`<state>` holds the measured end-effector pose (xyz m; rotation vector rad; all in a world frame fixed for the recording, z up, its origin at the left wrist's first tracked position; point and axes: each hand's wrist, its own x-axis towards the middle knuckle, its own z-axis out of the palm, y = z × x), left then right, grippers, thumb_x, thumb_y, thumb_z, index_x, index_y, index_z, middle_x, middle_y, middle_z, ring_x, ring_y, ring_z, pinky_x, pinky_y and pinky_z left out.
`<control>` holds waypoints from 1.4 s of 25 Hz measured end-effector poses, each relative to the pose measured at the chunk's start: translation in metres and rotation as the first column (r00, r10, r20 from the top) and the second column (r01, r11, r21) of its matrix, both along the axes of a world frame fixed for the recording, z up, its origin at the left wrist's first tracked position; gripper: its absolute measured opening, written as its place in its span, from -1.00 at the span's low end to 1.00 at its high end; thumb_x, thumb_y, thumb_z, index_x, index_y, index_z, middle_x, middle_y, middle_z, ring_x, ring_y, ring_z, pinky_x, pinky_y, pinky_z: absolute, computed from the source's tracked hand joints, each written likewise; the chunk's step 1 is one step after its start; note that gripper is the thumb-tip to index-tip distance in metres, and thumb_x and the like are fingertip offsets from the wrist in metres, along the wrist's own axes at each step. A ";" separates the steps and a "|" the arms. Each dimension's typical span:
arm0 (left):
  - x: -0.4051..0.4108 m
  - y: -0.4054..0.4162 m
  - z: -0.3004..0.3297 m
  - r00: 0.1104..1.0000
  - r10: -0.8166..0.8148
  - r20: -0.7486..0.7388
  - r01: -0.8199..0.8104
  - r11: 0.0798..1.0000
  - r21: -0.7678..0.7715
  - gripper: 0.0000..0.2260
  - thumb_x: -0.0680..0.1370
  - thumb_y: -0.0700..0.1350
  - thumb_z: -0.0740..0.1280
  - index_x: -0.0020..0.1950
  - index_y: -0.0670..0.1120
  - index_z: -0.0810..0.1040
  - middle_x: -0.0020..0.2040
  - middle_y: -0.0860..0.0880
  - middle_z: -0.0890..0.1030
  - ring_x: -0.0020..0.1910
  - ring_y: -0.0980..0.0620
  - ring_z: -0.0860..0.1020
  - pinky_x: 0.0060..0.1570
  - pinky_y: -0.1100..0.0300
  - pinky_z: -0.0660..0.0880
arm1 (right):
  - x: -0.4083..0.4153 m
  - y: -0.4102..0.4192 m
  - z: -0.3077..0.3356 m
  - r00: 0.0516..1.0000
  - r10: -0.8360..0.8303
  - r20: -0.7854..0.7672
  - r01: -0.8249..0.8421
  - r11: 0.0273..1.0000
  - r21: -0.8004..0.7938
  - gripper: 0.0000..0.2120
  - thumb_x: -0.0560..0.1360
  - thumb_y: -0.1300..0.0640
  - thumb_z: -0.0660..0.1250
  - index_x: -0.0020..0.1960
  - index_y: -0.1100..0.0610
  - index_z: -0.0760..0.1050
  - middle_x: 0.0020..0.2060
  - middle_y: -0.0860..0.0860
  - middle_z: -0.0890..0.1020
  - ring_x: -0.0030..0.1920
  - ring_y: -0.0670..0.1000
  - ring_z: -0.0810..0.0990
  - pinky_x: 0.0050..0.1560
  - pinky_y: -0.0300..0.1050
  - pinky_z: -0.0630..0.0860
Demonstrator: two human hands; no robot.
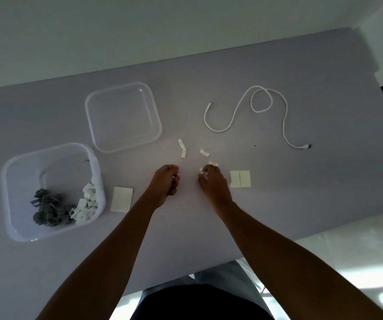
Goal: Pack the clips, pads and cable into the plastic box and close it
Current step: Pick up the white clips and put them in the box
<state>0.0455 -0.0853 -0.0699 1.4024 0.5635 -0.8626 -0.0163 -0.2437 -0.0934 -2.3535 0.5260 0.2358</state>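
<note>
On the pale grey counter [278, 204], the right hand [212, 183] has its fingers curled around a few small white plastic clips [203, 174]. The left hand [166, 182] is curled too; I cannot tell whether it holds anything. Loose white clips [183, 152] lie just beyond them. The clear plastic box [12, 218], far left, holds grey clips [47, 209] and white ones, its clear lid [123, 116] beside it. The white cable [284, 116] sprawls far right, with white pads [240, 179] near the right hand.

open clear box [17, 227] holding clips, lid [98, 135] beside, cable [285, 125] loose

Contents of the curled left hand [166, 181], hidden by its fingers.
</note>
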 end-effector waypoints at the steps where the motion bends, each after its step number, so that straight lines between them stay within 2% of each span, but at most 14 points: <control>1: 0.000 0.000 0.000 1.000 0.001 0.002 -0.001 1.000 0.014 -0.92 0.62 -0.21 0.20 0.00 -0.14 0.48 -0.37 -0.07 0.40 -0.51 0.08 0.27 -0.50 0.25 0.14 | 0.000 0.001 0.000 1.000 0.011 0.004 -0.010 1.000 -0.019 -0.80 0.58 0.15 0.26 0.13 0.26 0.47 0.05 0.21 0.55 0.02 0.24 0.57 -0.05 0.01 0.46; 9: 0.002 -0.001 -0.001 0.999 -0.027 0.033 0.025 0.998 0.066 -0.85 0.63 -0.20 0.19 0.03 -0.18 0.55 -0.40 -0.07 0.36 -0.53 0.08 0.25 -0.52 0.26 0.15 | 0.004 0.002 -0.007 1.000 0.017 0.009 -0.017 0.998 -0.054 -0.77 0.63 0.10 0.21 0.05 0.29 0.45 -0.02 0.22 0.52 -0.07 0.21 0.55 -0.14 -0.06 0.38; 15: 0.003 -0.003 -0.001 0.990 -0.111 0.092 0.101 0.988 0.115 -0.76 0.65 0.00 0.20 0.02 -0.13 0.55 -0.43 -0.02 0.39 -0.54 0.11 0.26 -0.53 0.26 0.16 | 0.008 -0.008 0.001 0.967 -0.253 0.031 0.238 0.939 0.250 -0.80 0.60 0.05 0.27 -0.04 0.19 0.52 -0.19 0.05 0.56 -0.17 0.00 0.50 -0.20 -0.32 0.36; 17: 0.004 -0.006 -0.001 0.988 -0.120 0.095 0.108 0.986 0.124 -0.80 0.65 -0.03 0.21 0.02 -0.12 0.54 -0.38 -0.05 0.47 -0.55 0.12 0.28 -0.52 0.27 0.16 | 0.005 -0.014 0.007 0.896 -0.434 -0.094 0.428 0.784 0.450 -0.79 0.60 0.05 0.28 -0.12 0.17 0.54 -0.32 0.01 0.52 -0.32 -0.04 0.46 -0.31 -0.23 0.33; 20: 0.006 -0.013 -0.002 0.985 -0.148 0.087 0.135 0.981 0.137 -0.84 0.64 -0.06 0.25 0.06 -0.13 0.54 -0.32 -0.08 0.56 -0.56 0.12 0.31 -0.53 0.28 0.19 | -0.007 -0.020 0.021 0.687 -0.584 -0.432 0.625 0.172 0.761 -0.80 0.57 0.17 0.25 -0.23 0.11 0.45 -0.40 0.03 0.43 -0.49 -0.07 0.30 -0.45 -0.20 0.20; 21: 0.007 -0.016 -0.002 0.981 -0.174 0.087 0.160 0.976 0.147 -0.81 0.63 -0.04 0.26 0.08 -0.15 0.54 -0.31 -0.09 0.55 -0.54 0.10 0.33 -0.53 0.27 0.21 | -0.012 -0.022 0.024 0.662 -0.577 -0.478 0.611 0.047 0.790 -0.81 0.54 0.20 0.21 -0.26 0.11 0.43 -0.39 0.05 0.45 -0.51 -0.06 0.30 -0.46 -0.20 0.20; 22: 0.009 -0.020 -0.002 0.967 -0.231 0.106 0.209 0.960 0.188 -0.77 0.62 0.00 0.27 0.09 -0.15 0.54 -0.30 -0.11 0.55 -0.50 0.04 0.38 -0.50 0.21 0.28 | -0.016 -0.025 0.029 0.654 -0.569 -0.498 0.590 -0.028 0.807 -0.81 0.50 0.22 0.18 -0.28 0.12 0.42 -0.39 0.07 0.47 -0.52 -0.04 0.31 -0.48 -0.20 0.20; 24: 0.011 -0.031 -0.004 0.862 -0.465 0.200 0.353 0.836 0.421 -0.67 0.61 0.10 0.25 0.06 -0.17 0.56 -0.17 -0.16 0.59 -0.26 -0.12 0.56 -0.28 0.06 0.44 | -0.016 -0.032 0.033 0.641 -0.583 -0.499 0.577 -0.062 0.814 -0.79 0.47 0.20 0.15 -0.33 0.14 0.41 -0.44 0.07 0.46 -0.54 -0.02 0.30 -0.49 -0.21 0.18; 26: 0.011 -0.043 -0.003 0.711 -0.670 0.212 0.410 0.641 0.649 -0.62 0.60 0.17 0.21 -0.05 -0.15 0.55 -0.12 -0.12 0.59 -0.06 -0.15 0.58 -0.13 0.10 0.41 | -0.008 -0.039 0.033 0.614 -0.635 -0.468 0.646 0.063 0.761 -0.69 0.52 0.15 0.21 -0.40 0.11 0.36 -0.52 0.03 0.38 -0.58 -0.03 0.28 -0.52 -0.23 0.15; 28: 0.011 -0.056 -0.003 0.642 -0.747 0.173 0.417 0.529 0.739 -0.57 0.59 0.22 0.20 -0.12 -0.15 0.54 -0.11 -0.17 0.62 -0.06 -0.18 0.59 -0.14 0.10 0.40 | 0.002 -0.047 0.026 0.711 -0.650 -0.268 0.654 0.472 0.591 -0.61 0.56 0.06 0.30 -0.42 0.13 0.41 -0.54 0.01 0.40 -0.56 -0.05 0.33 -0.53 -0.21 0.23; 29: 0.012 -0.061 -0.003 0.611 -0.778 0.143 0.421 0.473 0.774 -0.54 0.57 0.23 0.21 -0.10 -0.17 0.55 -0.08 -0.20 0.63 -0.05 -0.20 0.60 -0.14 0.09 0.43 | 0.006 -0.049 0.022 0.807 -0.580 -0.110 0.564 0.703 0.433 -0.63 0.56 0.03 0.34 -0.37 0.17 0.50 -0.50 0.02 0.49 -0.50 -0.05 0.42 -0.47 -0.22 0.30; 30: 0.013 -0.067 -0.005 0.582 -0.805 0.114 0.428 0.423 0.799 -0.54 0.56 0.23 0.23 -0.05 -0.19 0.56 -0.04 -0.22 0.63 -0.03 -0.21 0.60 -0.12 0.07 0.45 | 0.010 -0.051 0.018 0.891 -0.454 0.016 0.432 0.858 0.278 -0.69 0.54 0.01 0.36 -0.27 0.19 0.60 -0.41 0.03 0.60 -0.41 -0.06 0.50 -0.38 -0.28 0.36; 32: 0.013 -0.076 -0.005 0.549 -0.833 0.074 0.445 0.366 0.818 -0.57 0.56 0.17 0.29 0.05 -0.21 0.55 0.05 -0.24 0.61 0.05 -0.23 0.59 -0.03 0.03 0.49 | 0.016 -0.056 0.012 0.975 -0.200 0.093 0.189 0.976 0.110 -0.79 0.50 0.00 0.41 -0.04 0.15 0.67 -0.19 0.00 0.71 -0.23 -0.05 0.62 -0.17 -0.31 0.44; 35: 0.013 -0.078 -0.004 0.527 -0.847 0.077 0.449 0.354 0.821 -0.68 0.58 0.02 0.29 0.09 -0.25 0.53 0.10 -0.26 0.60 0.11 -0.25 0.58 0.03 0.02 0.49 | 0.021 -0.060 0.001 1.000 -0.006 0.024 0.007 1.000 -0.025 -0.75 0.49 0.05 0.41 0.11 0.15 0.65 0.00 0.09 0.72 -0.02 0.10 0.67 0.06 -0.11 0.51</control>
